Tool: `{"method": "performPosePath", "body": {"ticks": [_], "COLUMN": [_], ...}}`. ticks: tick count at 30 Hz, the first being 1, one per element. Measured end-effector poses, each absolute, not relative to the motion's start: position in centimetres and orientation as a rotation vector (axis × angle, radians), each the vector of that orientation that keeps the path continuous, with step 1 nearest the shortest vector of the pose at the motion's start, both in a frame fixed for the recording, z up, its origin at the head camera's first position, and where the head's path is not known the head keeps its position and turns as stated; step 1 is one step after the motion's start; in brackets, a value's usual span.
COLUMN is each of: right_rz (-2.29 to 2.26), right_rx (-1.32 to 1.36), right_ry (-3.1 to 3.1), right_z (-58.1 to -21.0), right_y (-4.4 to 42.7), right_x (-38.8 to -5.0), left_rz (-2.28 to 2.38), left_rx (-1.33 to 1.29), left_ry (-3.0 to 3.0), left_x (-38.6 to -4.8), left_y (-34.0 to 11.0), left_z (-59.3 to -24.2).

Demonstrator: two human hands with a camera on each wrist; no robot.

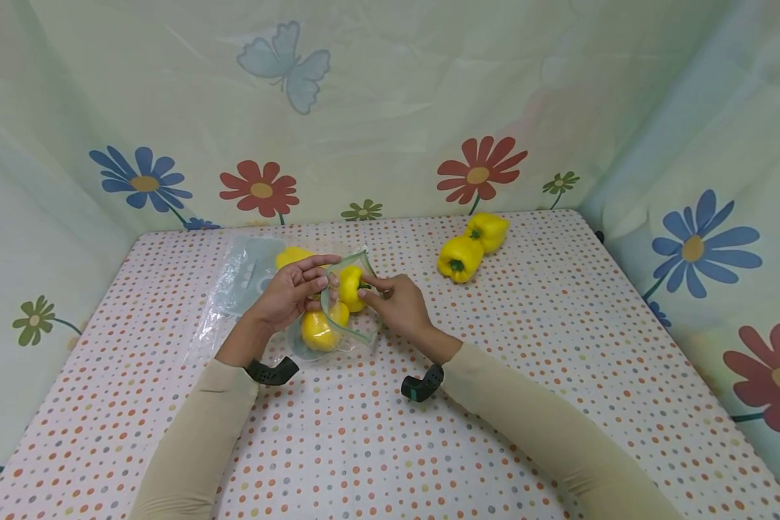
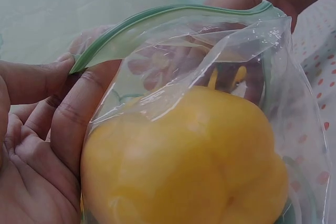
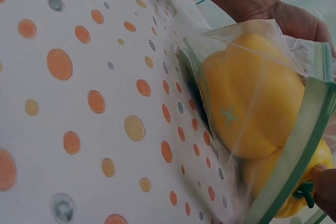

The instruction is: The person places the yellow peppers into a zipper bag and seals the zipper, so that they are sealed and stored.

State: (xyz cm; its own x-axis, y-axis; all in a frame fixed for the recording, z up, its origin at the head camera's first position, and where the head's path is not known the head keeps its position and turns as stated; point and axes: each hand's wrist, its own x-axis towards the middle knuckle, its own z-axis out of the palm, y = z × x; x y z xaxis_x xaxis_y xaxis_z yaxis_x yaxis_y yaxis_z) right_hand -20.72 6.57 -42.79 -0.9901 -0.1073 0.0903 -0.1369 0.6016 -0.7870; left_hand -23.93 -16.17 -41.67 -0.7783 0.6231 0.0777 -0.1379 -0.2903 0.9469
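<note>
A clear zip bag (image 2: 299, 124) with a green seal strip lies on the table, its mouth facing right. My left hand (image 1: 287, 295) pinches the strip between thumb and fingers and holds the mouth apart. Inside the bag sits one yellow bell pepper (image 2: 184, 161). At the mouth, a second yellow bell pepper (image 1: 350, 289) with a green stem is held by my right hand (image 1: 399, 305), thumb and fingers at its stem end. In the right wrist view the two peppers touch, and only part of the right hand shows.
Two yellow bell peppers (image 1: 473, 247) lie together at the back right of the table. Left of my left hand is another clear bag (image 1: 234, 289) lying flat. Another yellow piece (image 1: 292, 256) shows behind the left hand. A floral curtain (image 1: 390, 108) hangs behind the dotted tablecloth (image 1: 377, 448).
</note>
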Motion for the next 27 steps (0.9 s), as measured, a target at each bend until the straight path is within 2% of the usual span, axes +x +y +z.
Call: {"method": "performPosePath", "body": {"ticks": [6,12,20,27], "right_rz": [1.338,1.366,1.421,1.209], "right_rx": [0.292,0.25,0.283,0.212], "right_ry": [-2.804,-2.785,-2.696,-2.699], "right_z": [-42.6,-42.5,-40.3,-38.9], "right_y": [6.6,7.8,12.6,17.8], "right_x": [-20.9,-20.0,-18.7,-19.0], "left_rz": [2.11,2.12,2.112,2.107], "left_rx": [0.638,0.62,0.588,0.574], "left_ry": [1.471,1.461,1.496,1.519], "left_x": [-24.0,-23.9,-24.0,-23.9], "left_y": [-16.4,-16.4,-16.2,-16.1], "left_z": [-42.0,-42.0,-41.7,-41.6]}}
